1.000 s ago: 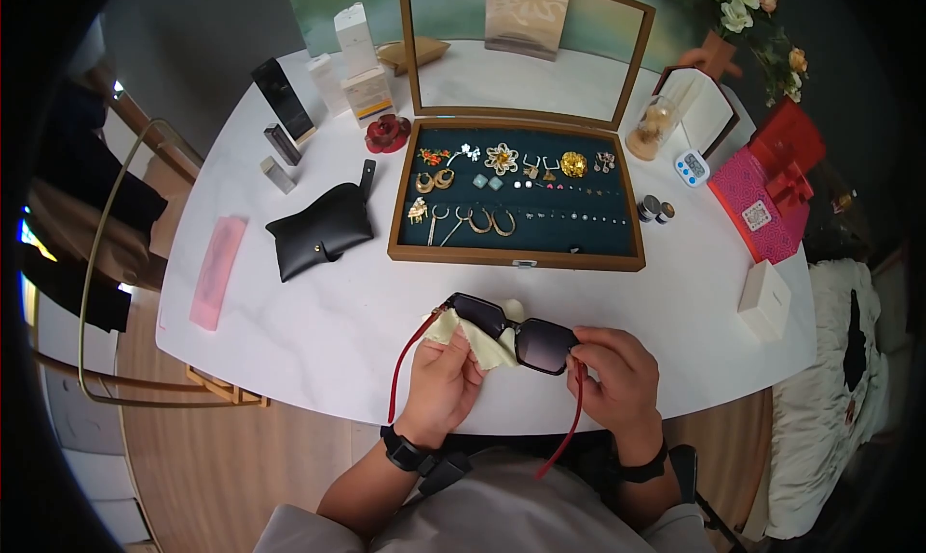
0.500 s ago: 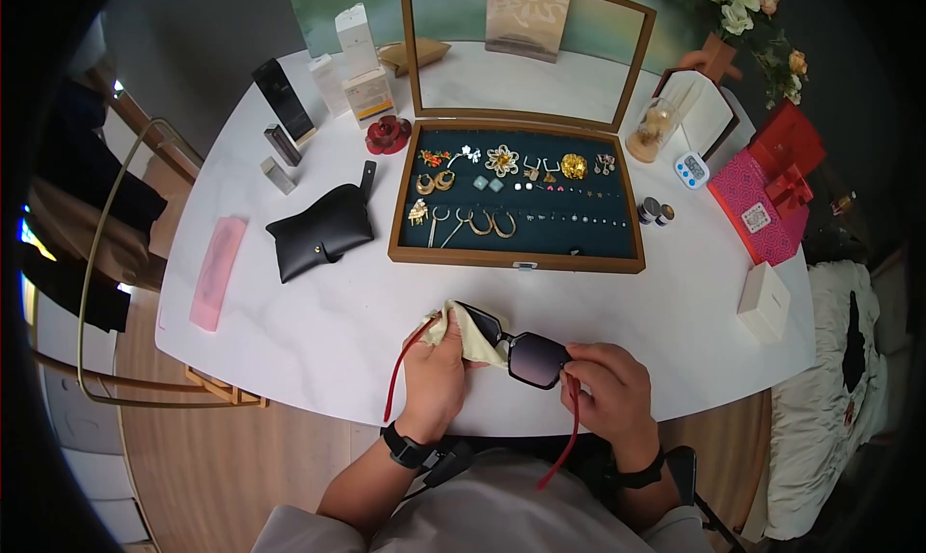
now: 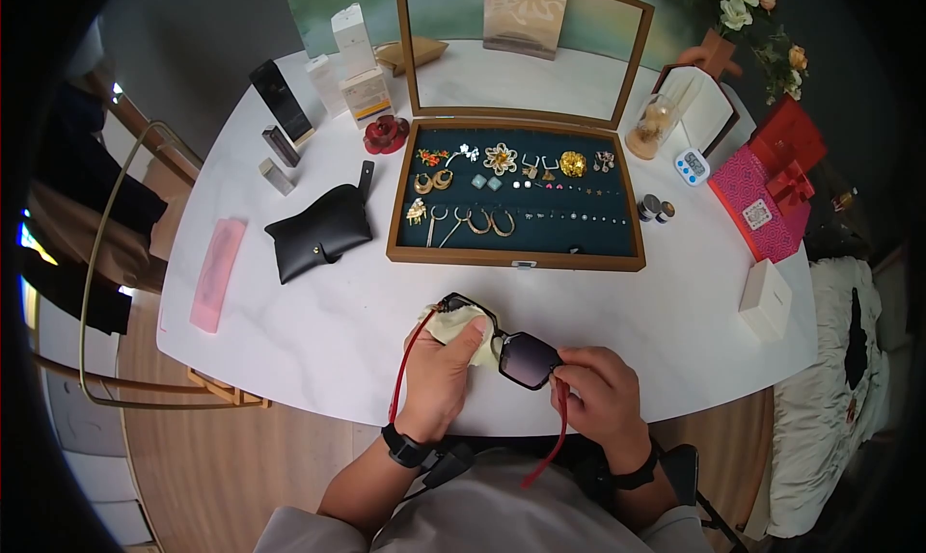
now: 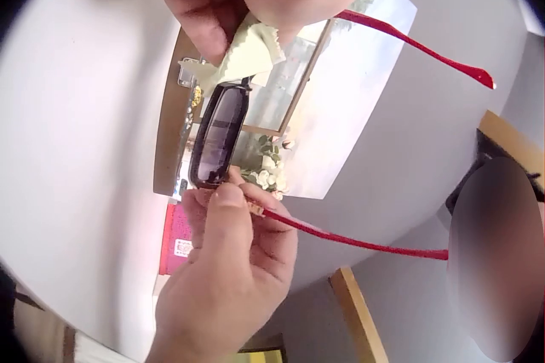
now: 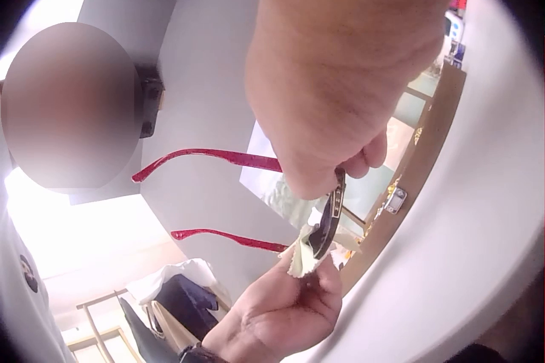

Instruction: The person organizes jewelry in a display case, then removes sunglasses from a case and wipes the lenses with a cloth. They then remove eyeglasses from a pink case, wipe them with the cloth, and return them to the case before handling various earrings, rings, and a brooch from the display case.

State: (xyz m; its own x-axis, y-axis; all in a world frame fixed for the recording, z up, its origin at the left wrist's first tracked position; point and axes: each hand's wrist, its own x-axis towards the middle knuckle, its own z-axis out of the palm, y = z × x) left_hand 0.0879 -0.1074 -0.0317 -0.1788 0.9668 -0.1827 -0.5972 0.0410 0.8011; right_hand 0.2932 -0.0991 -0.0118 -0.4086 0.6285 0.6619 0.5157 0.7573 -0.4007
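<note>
Dark sunglasses (image 3: pixel 516 352) with red temple arms (image 3: pixel 542 447) are held above the near edge of the white table (image 3: pixel 318 331). My left hand (image 3: pixel 442 370) pinches a pale yellow cloth (image 3: pixel 451 323) around the left lens. My right hand (image 3: pixel 598 399) pinches the frame's right corner at the hinge. In the left wrist view the cloth (image 4: pixel 249 50) sits folded over the frame's top and the free lens (image 4: pixel 218 133) shows dark. The right wrist view shows the sunglasses (image 5: pixel 328 220) edge-on between both hands.
An open wooden jewellery case (image 3: pixel 516 191) with several earrings and brooches stands in the middle. A black glasses pouch (image 3: pixel 318 233) and a pink strip (image 3: pixel 216 269) lie to the left. Boxes and bottles (image 3: pixel 352 66) line the back; red gift boxes (image 3: pixel 772 182) and a white box (image 3: pixel 765 299) sit right.
The sunglasses have tilted and shifted slightly left and nearer to me. My left hand has slid the cloth up over the left lens, now covering it.
</note>
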